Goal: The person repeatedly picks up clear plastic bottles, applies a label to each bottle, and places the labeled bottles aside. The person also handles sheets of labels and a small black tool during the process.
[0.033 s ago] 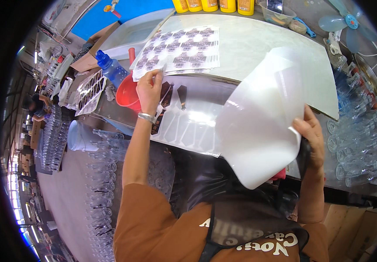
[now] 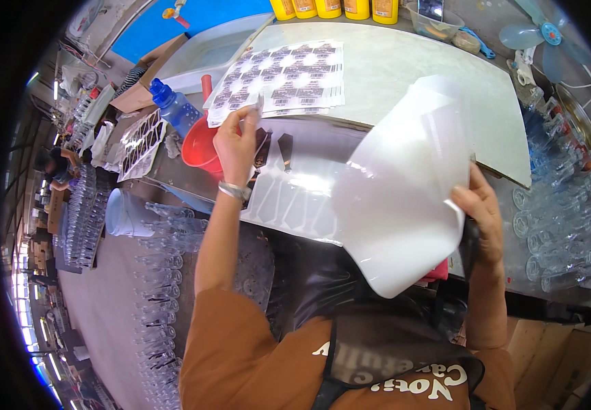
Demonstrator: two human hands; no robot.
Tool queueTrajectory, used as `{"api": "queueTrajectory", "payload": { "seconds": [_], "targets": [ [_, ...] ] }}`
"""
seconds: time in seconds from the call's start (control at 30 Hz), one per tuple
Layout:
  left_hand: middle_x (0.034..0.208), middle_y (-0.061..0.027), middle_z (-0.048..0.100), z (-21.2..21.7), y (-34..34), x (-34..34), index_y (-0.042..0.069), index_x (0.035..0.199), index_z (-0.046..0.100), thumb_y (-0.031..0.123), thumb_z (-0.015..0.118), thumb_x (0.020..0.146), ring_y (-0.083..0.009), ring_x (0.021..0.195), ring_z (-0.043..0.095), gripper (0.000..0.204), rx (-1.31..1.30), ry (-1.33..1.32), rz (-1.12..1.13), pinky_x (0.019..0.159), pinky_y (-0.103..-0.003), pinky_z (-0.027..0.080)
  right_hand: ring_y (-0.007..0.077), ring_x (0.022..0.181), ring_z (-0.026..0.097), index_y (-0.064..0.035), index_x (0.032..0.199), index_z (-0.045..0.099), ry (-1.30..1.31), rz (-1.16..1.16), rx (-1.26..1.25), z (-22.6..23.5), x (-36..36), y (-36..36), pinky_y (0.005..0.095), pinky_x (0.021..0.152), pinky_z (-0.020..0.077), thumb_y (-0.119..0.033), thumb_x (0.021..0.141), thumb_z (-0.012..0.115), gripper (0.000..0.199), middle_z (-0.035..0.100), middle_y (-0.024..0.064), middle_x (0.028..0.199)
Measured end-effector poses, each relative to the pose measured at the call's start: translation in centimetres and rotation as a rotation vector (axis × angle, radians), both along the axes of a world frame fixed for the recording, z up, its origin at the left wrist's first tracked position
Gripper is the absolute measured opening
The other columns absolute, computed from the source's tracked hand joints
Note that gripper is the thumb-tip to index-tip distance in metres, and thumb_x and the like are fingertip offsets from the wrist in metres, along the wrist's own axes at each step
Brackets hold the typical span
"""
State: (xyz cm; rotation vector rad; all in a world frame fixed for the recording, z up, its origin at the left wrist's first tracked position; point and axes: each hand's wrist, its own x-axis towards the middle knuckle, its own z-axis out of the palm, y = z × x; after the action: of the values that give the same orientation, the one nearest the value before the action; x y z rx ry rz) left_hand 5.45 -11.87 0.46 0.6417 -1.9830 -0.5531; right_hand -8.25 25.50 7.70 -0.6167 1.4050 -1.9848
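Note:
My left hand (image 2: 235, 140), with a metal bracelet at the wrist, pinches a small thin greyish piece (image 2: 260, 104) between thumb and fingertips; its exact kind is too small to tell. It hovers just in front of a stack of printed label sheets (image 2: 302, 72). In my right hand (image 2: 481, 212) is the edge of a large, glossy, whitish sheet (image 2: 405, 184), which curls up and hangs over the table's front edge. Left of the curl lies a backing sheet (image 2: 288, 201) with pale tie-shaped outlines and a few dark tie-shaped decals (image 2: 285, 147).
A red scoop (image 2: 198, 150) and a blue-capped spray bottle (image 2: 172, 106) stand left of my left hand. Yellow bottles (image 2: 329, 8) line the back. Clear glasses crowd the right side (image 2: 562, 212) and the left (image 2: 155, 294). Another person (image 2: 56, 164) is at far left.
My left hand has lifted slightly with the small piece, which shows more plainly. My right hand has shifted a little left, and the curled sheet has moved with it.

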Motion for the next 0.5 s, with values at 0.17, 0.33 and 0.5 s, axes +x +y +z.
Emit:
{"api": "queueTrajectory", "payload": {
  "seconds": [0.17,0.33,0.5],
  "targets": [
    [0.145,-0.0109,0.056,5.8,14.8,0.5,0.017,0.124,0.068,0.019,0.08,0.08,-0.0296,0.141,0.046,0.046,-0.499,-0.33,-0.714,0.12,-0.053,0.019,0.0016,0.058,0.057,0.0004,0.14,0.049,-0.215,0.098,-0.092,-2.0,1.9,-3.7,0.0167,0.044,0.0427,-0.015,0.097,0.058,0.047,0.069,0.0039,0.098],
    [0.153,-0.0181,0.046,6.4,9.4,1.5,0.008,0.141,0.056,0.017,0.076,0.084,-0.0344,0.143,0.041,0.061,-0.104,-0.148,-0.606,0.121,-0.047,0.023,0.0186,0.091,0.066,-0.0001,0.131,0.058,0.796,-0.347,0.103,-2.4,-2.9,2.0,0.0313,0.081,0.0554,-0.016,0.097,0.058,0.038,0.067,0.0115,0.11],
    [0.106,-0.0204,0.066,0.8,-11.7,3.8,-0.016,0.132,0.049,0.035,0.076,0.088,-0.0223,0.08,0.07,0.073,0.504,-0.034,0.27,0.059,-0.03,0.056,0.0247,0.077,0.06,0.0071,0.122,0.057,0.13,-0.695,-0.468,4.5,-23.5,27.0,0.033,0.063,0.0467,-0.021,0.092,0.06,0.041,0.067,0.0196,0.11]
  ]
}}
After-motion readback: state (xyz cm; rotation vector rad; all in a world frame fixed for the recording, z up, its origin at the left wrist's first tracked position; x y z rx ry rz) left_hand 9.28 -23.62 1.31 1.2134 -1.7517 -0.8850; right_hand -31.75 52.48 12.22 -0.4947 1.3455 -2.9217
